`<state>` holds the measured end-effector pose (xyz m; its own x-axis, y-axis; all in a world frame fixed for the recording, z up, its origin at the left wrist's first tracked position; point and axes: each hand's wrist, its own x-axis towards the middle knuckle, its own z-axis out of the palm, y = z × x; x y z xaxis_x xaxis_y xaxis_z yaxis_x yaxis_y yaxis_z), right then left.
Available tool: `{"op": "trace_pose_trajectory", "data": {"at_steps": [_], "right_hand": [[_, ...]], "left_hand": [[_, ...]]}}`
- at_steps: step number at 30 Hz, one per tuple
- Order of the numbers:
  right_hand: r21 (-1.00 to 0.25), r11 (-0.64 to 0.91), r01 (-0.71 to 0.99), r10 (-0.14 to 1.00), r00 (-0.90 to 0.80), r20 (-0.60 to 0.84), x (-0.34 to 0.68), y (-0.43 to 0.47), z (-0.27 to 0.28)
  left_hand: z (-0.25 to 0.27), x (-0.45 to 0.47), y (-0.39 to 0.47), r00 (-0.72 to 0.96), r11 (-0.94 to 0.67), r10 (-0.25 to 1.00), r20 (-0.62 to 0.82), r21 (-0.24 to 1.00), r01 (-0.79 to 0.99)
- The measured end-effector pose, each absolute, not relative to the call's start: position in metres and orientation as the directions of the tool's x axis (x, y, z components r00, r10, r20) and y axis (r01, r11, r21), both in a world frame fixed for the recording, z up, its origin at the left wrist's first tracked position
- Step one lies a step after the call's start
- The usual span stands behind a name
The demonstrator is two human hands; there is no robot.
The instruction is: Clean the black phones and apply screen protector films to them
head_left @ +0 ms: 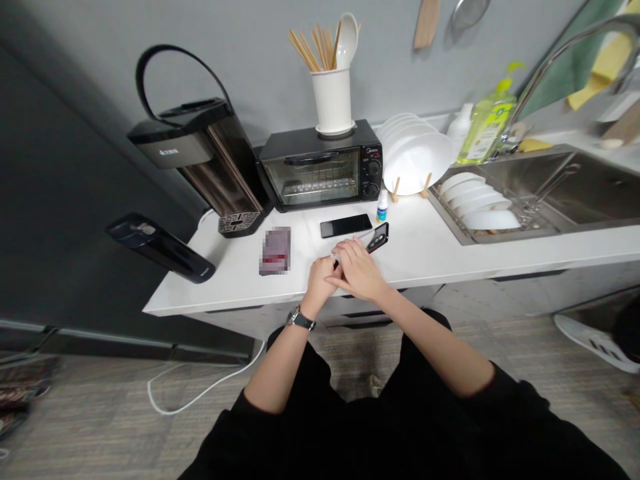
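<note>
Both hands meet over the front part of the white counter. My left hand point(320, 280), with a watch on its wrist, is closed around the lower end of a clear phone case point(380, 235) with a dark edge and camera holes. Across the case and the left fingers lies my right hand point(357, 267), its fingers bent over. A small whitish bit shows by its fingertips, too small to name. A black phone point(346, 226) lies screen up just behind the hands. Beside it stands a small white bottle point(383, 207) with a blue label.
A blurred-out purplish packet point(275, 251) lies left of the hands, with a dark flask-shaped thing point(160, 248) beyond. Behind stand a water dispenser point(215, 160), a toaster oven point(320, 170) and racked plates point(417, 160). At right, the sink point(595, 180) has bowls point(480, 200) in it.
</note>
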<state>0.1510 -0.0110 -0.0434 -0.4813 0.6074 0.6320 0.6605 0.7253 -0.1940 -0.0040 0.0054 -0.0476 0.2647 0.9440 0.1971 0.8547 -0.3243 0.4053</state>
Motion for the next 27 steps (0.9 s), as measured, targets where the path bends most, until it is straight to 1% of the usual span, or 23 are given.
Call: {"op": "trace_pose_trajectory", "data": {"at_steps": [2,4,6,8,11,15,19,21,23,24,27], "right_hand": [[-0.123,0.776,0.619,0.559,-0.585,0.588,0.167,-0.005,-0.039],[-0.062,0.784,0.618,0.546,-0.639,0.541,0.187,0.003,-0.036],[-0.023,0.748,0.663,0.575,-0.63,0.522,0.206,0.013,-0.034],[-0.016,0.692,0.722,0.616,-0.578,0.536,0.221,0.021,-0.034],[-0.083,0.602,0.794,0.677,-0.453,0.58,0.23,0.029,-0.037],[-0.237,0.457,0.858,0.741,-0.219,0.635,0.216,0.024,-0.043],[-0.395,0.334,0.856,0.722,0.038,0.691,0.18,0.011,-0.046],[-0.442,0.323,0.837,0.72,0.086,0.689,0.162,0.004,-0.047],[-0.457,0.357,0.815,0.74,0.052,0.671,0.147,-0.004,-0.047],[-0.451,0.388,0.804,0.752,0.007,0.659,0.14,-0.008,-0.047],[-0.382,0.523,0.762,0.755,-0.205,0.623,0.13,-0.018,-0.045]], "left_hand": [[-0.046,-0.004,0.004,0.279,-0.337,0.94,0.199,0.401,0.852],[-0.045,-0.002,0.001,0.28,-0.343,0.937,0.208,0.4,0.85],[-0.043,-0.001,-0.001,0.266,-0.341,0.936,0.229,0.421,0.84],[-0.042,0.0,-0.002,0.255,-0.346,0.934,0.25,0.458,0.819],[-0.042,0.0,-0.002,0.255,-0.352,0.933,0.253,0.495,0.794],[-0.042,0.0,0.0,0.248,-0.338,0.939,0.238,0.501,0.797],[-0.043,-0.001,0.0,0.235,-0.339,0.938,0.257,0.52,0.784],[-0.044,-0.002,0.001,0.239,-0.343,0.936,0.258,0.525,0.779],[-0.046,-0.003,0.002,0.243,-0.348,0.934,0.261,0.522,0.779],[-0.047,-0.004,0.004,0.241,-0.348,0.934,0.263,0.52,0.78],[-0.052,-0.005,0.009,0.239,-0.345,0.935,0.262,0.517,0.784]]}}
